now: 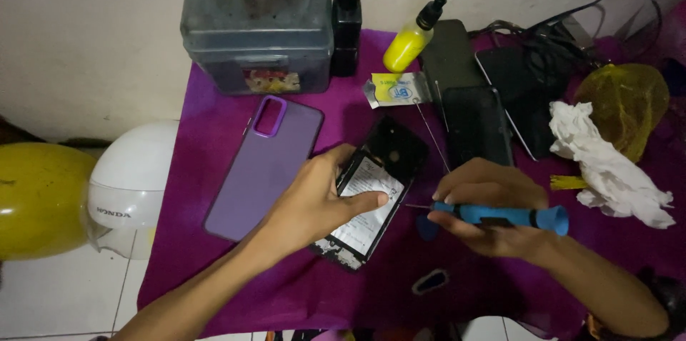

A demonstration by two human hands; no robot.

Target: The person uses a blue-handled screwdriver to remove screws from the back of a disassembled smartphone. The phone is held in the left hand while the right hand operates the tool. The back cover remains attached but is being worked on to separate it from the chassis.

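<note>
Right at the near edge, we see a small dark oval piece [429, 281] lying alone on the purple cloth [214, 91]. Just beyond it, our left hand [314, 202] presses down on an opened phone [375, 191], thumb laid across its exposed battery label and fingers curled over the left edge, pinning it to the cloth near the middle. Our right hand [486, 209] is clenched around a blue-handled screwdriver [500, 216], held almost level, its thin tip pointing left and sitting just beside the phone's right edge. We cannot tell if the tip actually touches. A blue pick [427, 227] peeks out under the right fingers.

Off to the left, a purple phone case [261, 169] lies flat with its camera cutout at the far end. Left of the cloth, on the floor, sit a white helmet [128, 184] and a yellow one [39, 198].

Further out on the right, a crumpled white tissue [607, 166] lies near a yellow mesh bag [629, 105]. Two dark phones [475, 123] lie side by side past the right hand, with tangled black cables [564, 37] behind them.

At the far edge, a grey toolbox with a blue handle [257, 23] stands on the left, then a black bottle with a blue cap [347, 19], a yellow dropper bottle [411, 37] tilted, and a small yellow-labelled sachet [396, 89] in front of it.
</note>
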